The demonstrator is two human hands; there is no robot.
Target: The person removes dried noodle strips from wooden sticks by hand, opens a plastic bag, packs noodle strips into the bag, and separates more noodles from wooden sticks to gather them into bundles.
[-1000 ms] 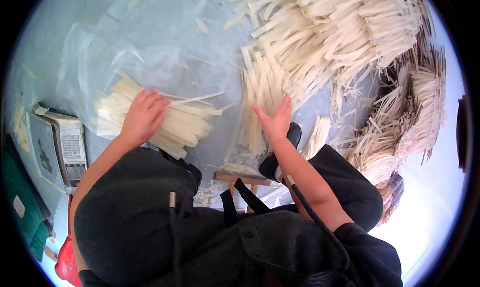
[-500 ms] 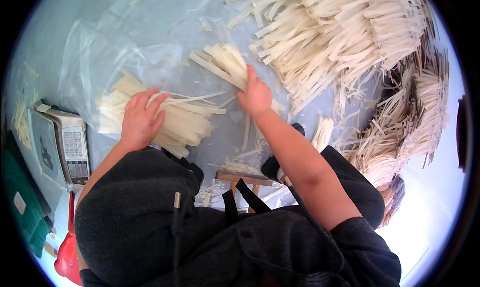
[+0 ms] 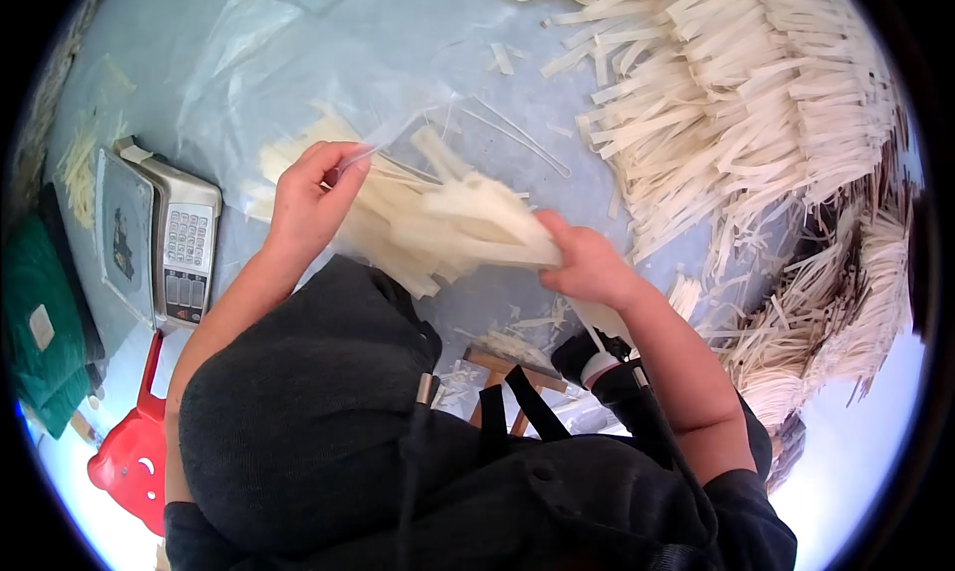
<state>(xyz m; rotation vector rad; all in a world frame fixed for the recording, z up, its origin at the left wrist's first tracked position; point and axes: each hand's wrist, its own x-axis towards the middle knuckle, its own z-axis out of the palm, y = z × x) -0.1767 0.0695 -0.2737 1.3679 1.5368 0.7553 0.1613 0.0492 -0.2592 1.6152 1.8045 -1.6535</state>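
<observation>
Head view, strip bundle (image 3: 487, 213): held aslant between both hands over the floor (image 3: 418, 29), partly overlapping the loose strips (image 3: 288, 158); blurred, so hard to tell whether touching them.
Right hand (image 3: 587, 261): clamped shut round the near end of the strip bundle, with thumb on top and fingers tucked out of sight underneath.
Left hand (image 3: 310, 201): pinching a thin pale cord (image 3: 566, 172), apparently, between thumb and forefinger, just above the loose strips; too fine to trace along its whole length.
Weight of strips: probably light, even by the fistful.
Stiffness of strips: thin, flat and bendy by the look, likely springy enough to fan out at a free end.
Slip between strips: likely to slide lengthwise past one another under a loose grip.
Fragility of strips: probably prone to creasing or splitting if bent sharply.
Best hold on bundle: around the gathered end or the middle, with the whole hand wrapped and evenly firm; not by a few outer strips.
Cord handling: limp and light, probably easy to tangle; best pinched near an end.
</observation>
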